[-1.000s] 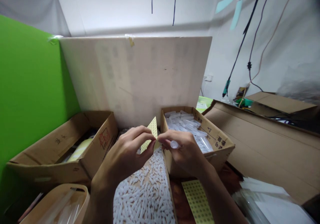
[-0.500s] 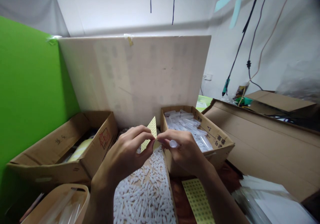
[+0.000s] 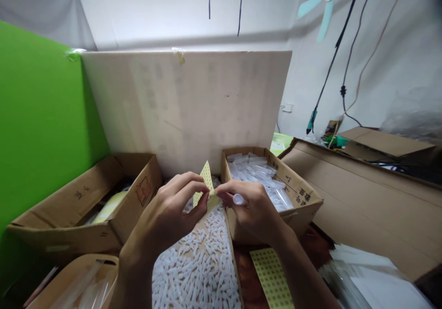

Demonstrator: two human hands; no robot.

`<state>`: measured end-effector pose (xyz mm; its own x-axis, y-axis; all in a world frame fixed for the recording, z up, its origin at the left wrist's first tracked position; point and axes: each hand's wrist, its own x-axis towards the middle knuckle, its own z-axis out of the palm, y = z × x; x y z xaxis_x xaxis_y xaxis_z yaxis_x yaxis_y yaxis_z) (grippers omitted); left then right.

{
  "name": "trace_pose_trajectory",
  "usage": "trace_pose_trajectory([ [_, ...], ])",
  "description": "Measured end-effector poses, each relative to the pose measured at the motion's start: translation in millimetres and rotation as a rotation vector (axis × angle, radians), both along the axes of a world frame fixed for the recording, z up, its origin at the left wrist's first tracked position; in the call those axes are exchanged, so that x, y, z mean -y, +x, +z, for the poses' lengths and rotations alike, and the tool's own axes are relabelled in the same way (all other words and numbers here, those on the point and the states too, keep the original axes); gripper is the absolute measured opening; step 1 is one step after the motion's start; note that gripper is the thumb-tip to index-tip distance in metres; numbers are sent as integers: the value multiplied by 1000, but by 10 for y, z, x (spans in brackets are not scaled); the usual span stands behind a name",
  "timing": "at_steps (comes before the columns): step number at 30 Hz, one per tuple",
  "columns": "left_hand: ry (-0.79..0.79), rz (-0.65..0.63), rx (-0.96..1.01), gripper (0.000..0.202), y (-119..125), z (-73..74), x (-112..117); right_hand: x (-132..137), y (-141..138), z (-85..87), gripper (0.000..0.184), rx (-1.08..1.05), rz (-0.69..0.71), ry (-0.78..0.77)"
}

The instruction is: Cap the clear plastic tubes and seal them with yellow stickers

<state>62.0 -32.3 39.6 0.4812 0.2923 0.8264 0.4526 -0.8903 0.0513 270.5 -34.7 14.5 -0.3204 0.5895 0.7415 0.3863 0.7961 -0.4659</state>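
Seemingly mid-peel, the left hand (image 3: 169, 210) pinches a yellow sticker sheet (image 3: 204, 180) between thumb and forefinger at picture centre. The right hand (image 3: 255, 212), fingers curled around a small clear tube (image 3: 238, 199), nips the sheet's lower edge. More tubes fill a carton (image 3: 305, 194) at 2 o'clock; white pieces (image 3: 200, 267) lie at 6 o'clock. Lifting 1 sticker cleanly calls for a steady pinch.
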Motion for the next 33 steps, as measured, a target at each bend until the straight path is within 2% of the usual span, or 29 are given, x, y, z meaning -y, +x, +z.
trace_pose_trajectory([
  [5, 139, -45, 11, 16, 127, 62, 140, -2, -30, 4, 35, 9, 26, -17],
  [8, 204, -59, -57, 15, 204, 58, 163, -6, -38, 4, 29, 15, 36, -12],
  [12, 262, -17, -136, 11, 238, 36, 126, -7, -38, -9, 24, 45, 20, 1],
  [33, 260, -28, -225, 14, 217, 20, 140, -1, -24, -21, 28, 70, -6, -96],
])
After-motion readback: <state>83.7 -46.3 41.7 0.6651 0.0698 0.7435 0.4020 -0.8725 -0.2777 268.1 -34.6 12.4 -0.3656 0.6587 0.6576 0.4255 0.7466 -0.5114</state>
